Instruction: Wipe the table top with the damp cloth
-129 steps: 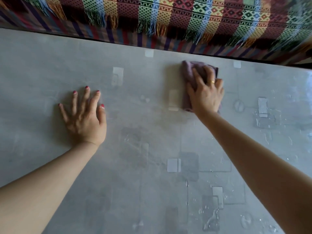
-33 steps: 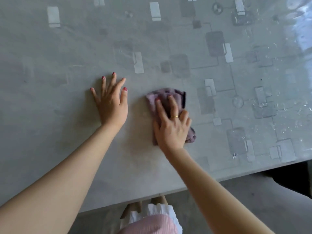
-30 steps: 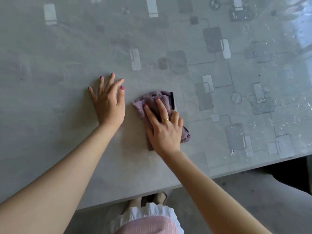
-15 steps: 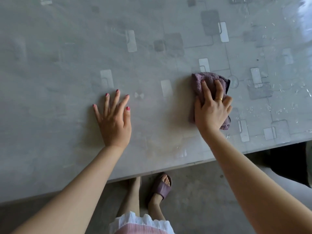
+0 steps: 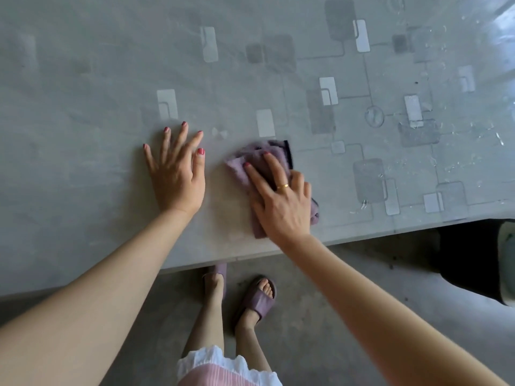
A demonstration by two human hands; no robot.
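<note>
The worktop (image 5: 83, 79) fills the upper two thirds of the frame; it is grey, glossy and printed with pale and dark rounded rectangles joined by thin lines. Its near edge runs from the lower left up toward the right edge of the frame. The damp cloth (image 5: 252, 160), a mauve folded piece with a dark edge at its upper right corner, lies flat on the worktop just right of the frame centre, near that edge. The right hand (image 5: 281, 201) rests palm-down on top of the cloth, index and middle fingers extended forward across the fabric and the remaining fingers bent at its right side; the hand presses the cloth against the surface rather than wrapping around it. A gold ring (image 5: 282, 186) sits on one finger of this hand. The left hand (image 5: 175, 174) lies flat on the bare worktop just left of the cloth, fingers straight and spread, holding nothing; a narrow strip of surface separates it from the cloth. Water droplets and streaks (image 5: 473, 129) glint on the worktop at the upper right of the frame. Below the edge, a grey floor (image 5: 348, 316) shows, with two feet in purple slippers (image 5: 257, 299) at lower centre and a pink garment with a white frill (image 5: 223, 369) at the bottom edge.
</note>
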